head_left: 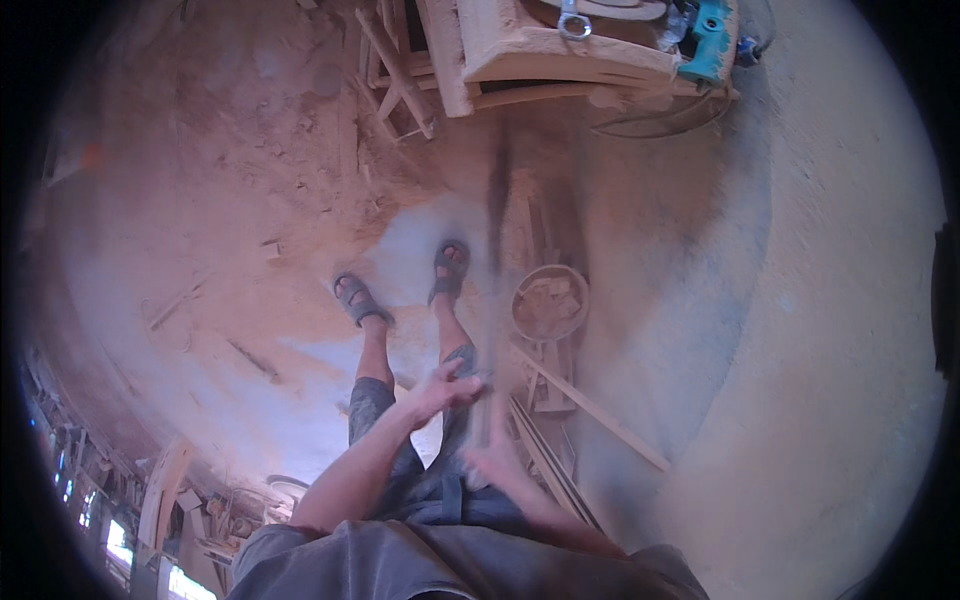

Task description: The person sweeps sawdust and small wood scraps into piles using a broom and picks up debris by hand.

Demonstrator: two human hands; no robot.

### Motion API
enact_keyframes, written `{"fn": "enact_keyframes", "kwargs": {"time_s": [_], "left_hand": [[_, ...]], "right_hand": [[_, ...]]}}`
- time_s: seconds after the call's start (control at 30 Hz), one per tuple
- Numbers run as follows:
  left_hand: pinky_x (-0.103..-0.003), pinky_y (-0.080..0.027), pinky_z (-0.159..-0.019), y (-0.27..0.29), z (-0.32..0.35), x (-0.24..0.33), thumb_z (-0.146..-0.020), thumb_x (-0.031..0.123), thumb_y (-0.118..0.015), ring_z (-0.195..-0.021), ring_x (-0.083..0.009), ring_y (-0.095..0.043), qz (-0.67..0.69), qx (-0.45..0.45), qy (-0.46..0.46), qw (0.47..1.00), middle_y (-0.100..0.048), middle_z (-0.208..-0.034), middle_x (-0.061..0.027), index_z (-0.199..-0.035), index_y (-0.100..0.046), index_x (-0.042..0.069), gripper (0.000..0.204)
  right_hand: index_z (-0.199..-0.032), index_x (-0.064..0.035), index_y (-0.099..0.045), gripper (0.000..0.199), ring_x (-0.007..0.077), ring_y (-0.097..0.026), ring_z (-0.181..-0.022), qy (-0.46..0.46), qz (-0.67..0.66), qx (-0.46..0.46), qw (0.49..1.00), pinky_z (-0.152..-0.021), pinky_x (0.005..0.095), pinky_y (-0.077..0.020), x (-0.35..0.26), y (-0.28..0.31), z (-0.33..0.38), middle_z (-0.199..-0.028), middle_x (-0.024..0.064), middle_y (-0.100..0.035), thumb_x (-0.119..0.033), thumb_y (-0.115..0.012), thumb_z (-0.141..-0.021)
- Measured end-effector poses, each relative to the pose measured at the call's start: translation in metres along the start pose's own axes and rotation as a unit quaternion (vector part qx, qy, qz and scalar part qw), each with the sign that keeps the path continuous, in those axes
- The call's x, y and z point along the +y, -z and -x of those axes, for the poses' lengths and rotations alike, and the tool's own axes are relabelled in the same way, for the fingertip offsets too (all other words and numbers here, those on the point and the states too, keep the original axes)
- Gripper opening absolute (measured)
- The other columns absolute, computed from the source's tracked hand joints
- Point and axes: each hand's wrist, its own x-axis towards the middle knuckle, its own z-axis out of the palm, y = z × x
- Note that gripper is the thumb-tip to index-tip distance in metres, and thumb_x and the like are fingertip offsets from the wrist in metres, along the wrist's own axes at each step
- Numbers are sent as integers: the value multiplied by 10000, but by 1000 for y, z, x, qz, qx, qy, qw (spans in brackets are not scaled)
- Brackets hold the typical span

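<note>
A long, thin stick-like thing (497,215) stretches away from my hands, dark toward its far end and smeared by motion; its exact kind cannot be made out. My left hand (445,388) is at its side, in front of my right knee, with the fingers curled against it. Closer to my waist, my right hand (490,462) is at the near end of the same thing. Blur hides how those fingers are set. Below the far part of the stick stands a round bucket (520,325) holding wood offcuts (548,303).
A dusty wooden bench (570,60) at the far side carries a ring spanner (574,24) and a teal power tool (708,45). Wooden frames (400,90) lean beside it. Long wood strips (600,415) lie right of my legs. A pale dusty wall (830,300) rises at right.
</note>
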Motion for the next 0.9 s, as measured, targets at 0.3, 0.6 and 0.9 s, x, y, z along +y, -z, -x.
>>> {"fn": "enact_keyframes", "kwargs": {"time_s": [0.3,0.6,0.9], "left_hand": [[-323,-509,-543,61,-53,-131,-824,96,-637,-573,-171,-622,40,320,12,947,-592,-722,-85,-1120,-536,-12,331],[-284,-514,-514,110,-152,-115,-866,37,-574,-554,-179,-618,290,341,-32,894,-583,-718,-99,-1002,-452,10,184],[-303,-525,-556,101,-150,-96,-838,59,-567,-556,-203,-601,287,352,-40,890,-566,-718,-98,-946,-475,14,150]], "right_hand": [[-1266,37,-566,378,203,-635,-803,1,208,1,978,-755,342,-530,74,70,-376,-960,115,-655,-160,-600,-945],[-1362,36,-463,461,334,-541,-1078,200,640,214,711,-948,414,-445,64,114,-668,-1227,211,-535,-180,-562,-968],[-1429,10,-398,539,456,-390,-1352,-11,488,170,856,-1137,490,-327,141,124,-491,-1428,303,-425,-131,-549,-932]]}}
